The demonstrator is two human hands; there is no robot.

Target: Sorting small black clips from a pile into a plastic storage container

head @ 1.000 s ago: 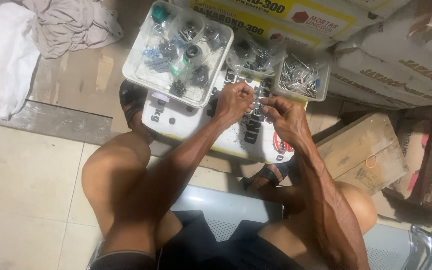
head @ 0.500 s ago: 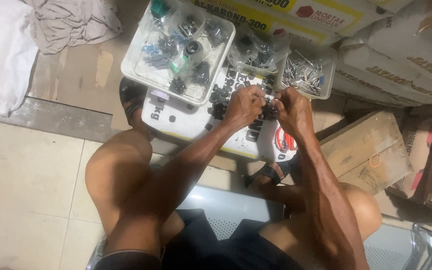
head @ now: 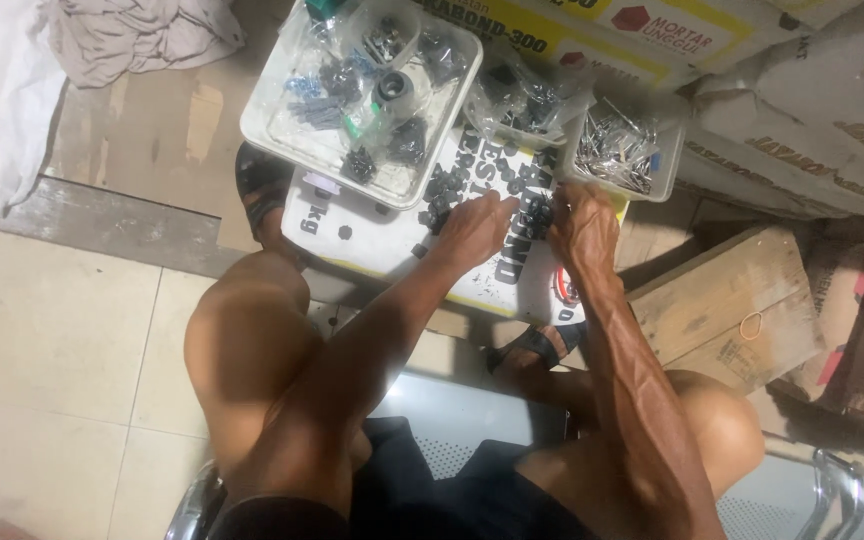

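My left hand (head: 476,228) and my right hand (head: 584,226) rest side by side on a white sack (head: 372,235) with large dark print, fingers curled down into a scatter of small black parts (head: 444,190). Whether either hand pinches a part is hidden by the fingers. A clear plastic tray (head: 270,135) of bagged black and blue small parts sits just beyond my left hand. A smaller clear tub (head: 667,175) of shiny metal screws stands just beyond my right hand.
I sit on a metal perforated bench (head: 452,420), knees apart, sandalled feet beside the sack. A wooden box (head: 727,310) with a rubber band lies to the right. Stacked printed sacks (head: 802,120) fill the far right. Crumpled cloth (head: 142,35) lies far left.
The view has shifted so the sack and trays sit higher in frame. Both hands stay together on the black parts, fingers working; my right hand has drawn slightly closer to the left.
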